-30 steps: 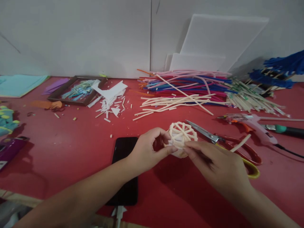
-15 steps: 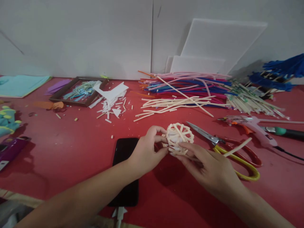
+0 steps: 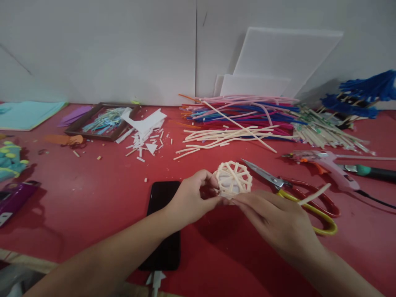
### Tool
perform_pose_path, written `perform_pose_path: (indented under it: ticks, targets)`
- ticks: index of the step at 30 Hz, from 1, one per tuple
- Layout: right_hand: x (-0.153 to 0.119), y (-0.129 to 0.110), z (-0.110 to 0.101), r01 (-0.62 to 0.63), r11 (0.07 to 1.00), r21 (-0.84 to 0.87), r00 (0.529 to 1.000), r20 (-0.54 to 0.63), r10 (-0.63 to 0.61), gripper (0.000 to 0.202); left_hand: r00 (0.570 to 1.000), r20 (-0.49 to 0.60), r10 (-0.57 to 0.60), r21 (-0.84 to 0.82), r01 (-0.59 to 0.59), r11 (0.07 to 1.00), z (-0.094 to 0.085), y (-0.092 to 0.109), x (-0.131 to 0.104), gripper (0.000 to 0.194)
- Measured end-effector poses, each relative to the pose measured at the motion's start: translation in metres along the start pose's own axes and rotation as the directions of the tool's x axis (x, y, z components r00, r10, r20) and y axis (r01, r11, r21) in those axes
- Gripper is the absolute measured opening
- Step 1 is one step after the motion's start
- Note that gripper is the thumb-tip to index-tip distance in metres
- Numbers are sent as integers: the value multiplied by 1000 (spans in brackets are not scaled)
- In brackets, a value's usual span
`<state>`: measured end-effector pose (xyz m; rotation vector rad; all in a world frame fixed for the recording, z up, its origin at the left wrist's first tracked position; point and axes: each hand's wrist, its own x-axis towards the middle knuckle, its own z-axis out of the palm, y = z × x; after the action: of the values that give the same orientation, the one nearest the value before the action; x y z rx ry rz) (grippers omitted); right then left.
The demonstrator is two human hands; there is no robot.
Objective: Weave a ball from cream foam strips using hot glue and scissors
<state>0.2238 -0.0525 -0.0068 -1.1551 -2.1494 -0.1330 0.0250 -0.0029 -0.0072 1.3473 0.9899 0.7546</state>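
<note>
The openwork frame (image 3: pixel 235 175), a cream piece with bars crossing inside a many-sided rim, is sitting just left of the near ends of the scissors' (image 3: pixel 280 182) blades, and its open face is tilting up toward the camera. At its left side, the left hand (image 3: pixel 188 200) is gripping the rim between thumb and curled fingers. At its near edge, the right hand (image 3: pixel 283 218) is closing to a narrow pinch, fingertips meeting the frame close to the left thumb; what exactly is lying between those tips is hidden. A cream strip (image 3: pixel 316 193) is projecting from behind the right hand across the scissors' handles; it seems to be resting in that hand, though the hand is covering the rest. For good results, the left hand should be acting as the clamp, bearing evenly on the rim and not on the thin bars, which are likely to bend under pressure. The right fingertips should be pressing squarely at the join, without twisting. The free strip end should be clearing the scissors' handles to avoid snagging. The phone (image 3: pixel 161 196) is lying left of the scissors, the glue gun (image 3: pixel 334 165) right.
</note>
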Motion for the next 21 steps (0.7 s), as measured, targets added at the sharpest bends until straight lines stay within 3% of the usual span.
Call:
perform_pose_path:
  ticks: [14,18,21]
  targets:
    - [3,-4,0,-36,999,-19,998,-44,35,25,988,-41,150,116,-145,983,-1,2,-1,30]
    - [3,-3,0,-30,999,-35,999,-45,29,25,971,-4,241,175,-236,956,-1,2,-1,11]
    - [3,-4,2,-35,999,-35,998,-60,33,23,946,12,324,249,-317,915,0,3,-2,9]
